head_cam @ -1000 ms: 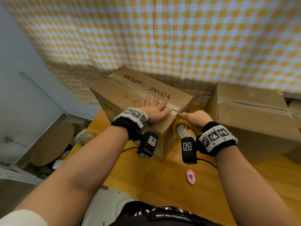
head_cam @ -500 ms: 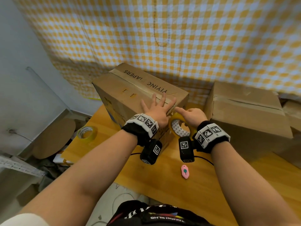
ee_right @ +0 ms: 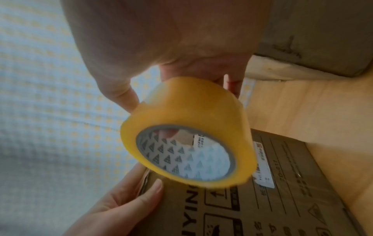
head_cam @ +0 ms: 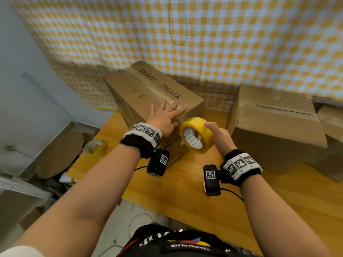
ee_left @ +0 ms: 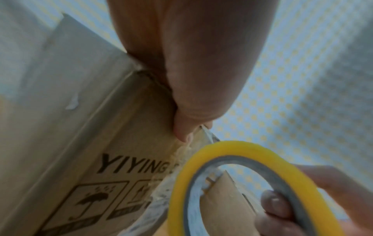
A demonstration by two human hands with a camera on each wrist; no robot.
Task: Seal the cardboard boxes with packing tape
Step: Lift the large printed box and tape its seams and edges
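Two boxes stood on the tabletop. The left hand pressed flat, fingers straight, on the printed cardboard box; the right hand grasped the yellow tape roll just beside it. Light and rigid, the roll probably handled best gripped across its rim.

Bare forearms; each wrist wears a black band with white square-coded markers, a black camera and thin black cable.
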